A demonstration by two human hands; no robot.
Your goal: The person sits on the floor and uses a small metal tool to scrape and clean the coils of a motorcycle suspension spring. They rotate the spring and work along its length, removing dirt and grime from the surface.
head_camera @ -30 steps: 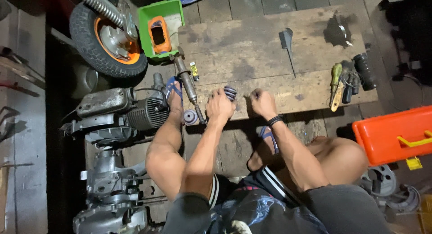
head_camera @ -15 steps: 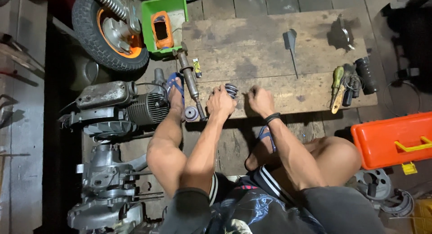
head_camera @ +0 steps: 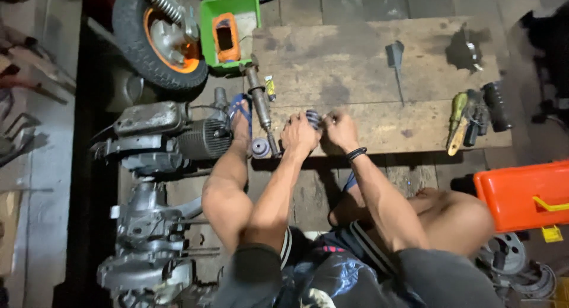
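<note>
A repair workshop: engine parts (head_camera: 160, 136) and a small wheel (head_camera: 157, 41) lie left of the worn wooden board (head_camera: 367, 71), tools (head_camera: 474, 115) at its right end.

Dim workshop — worn wooden board (head_camera: 367, 71) over grey paved floor (head_camera: 355, 3).

One head-worn camera looks steeply down, fairly near, over knees onto the wooden board (head_camera: 367, 77).

dark coil spring (head_camera: 313, 118); at board edge (head_camera: 379, 143)
</note>
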